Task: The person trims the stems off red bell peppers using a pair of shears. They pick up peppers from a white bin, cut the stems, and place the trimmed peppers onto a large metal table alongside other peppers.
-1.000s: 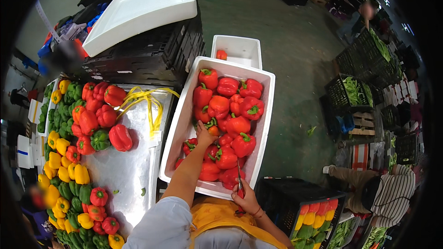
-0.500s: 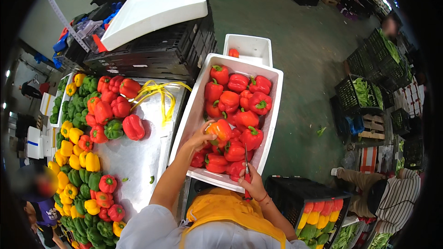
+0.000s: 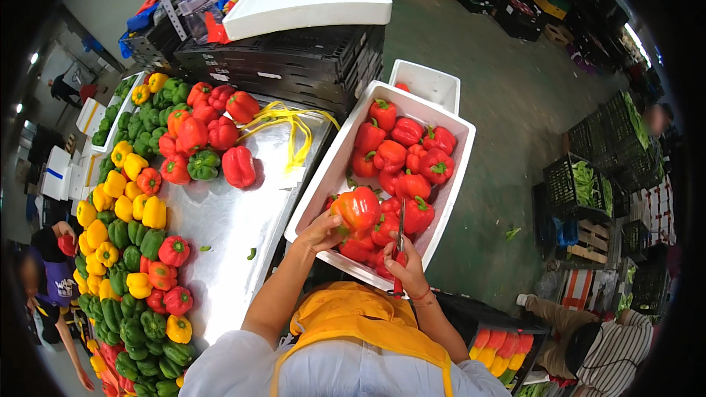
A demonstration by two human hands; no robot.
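Observation:
My left hand (image 3: 321,231) is closed round a red bell pepper (image 3: 359,208) with an orange-green patch, held above the near part of a white foam box (image 3: 450,176). Many red bell peppers (image 3: 390,155) fill that box, most with green stems. In my right hand (image 3: 409,270) is a pair of red-handled scissors (image 3: 401,248), their narrow blades pointing away from me, just right of the held pepper. The fingers wrap the handles; whether the blades are spread or together is hard to make out.
To the left, a metal table (image 3: 213,250) bears green, yellow and red peppers and yellow straps (image 3: 294,129). Behind it, a foam lid (image 3: 309,1) tops black crates (image 3: 294,66). A smaller foam box (image 3: 434,84) stands beyond. Co-workers are at both sides.
My view has swung, so the scene sits further right. The held pepper looks larger and closer, turned to show more red. My right hand still grips the scissors.

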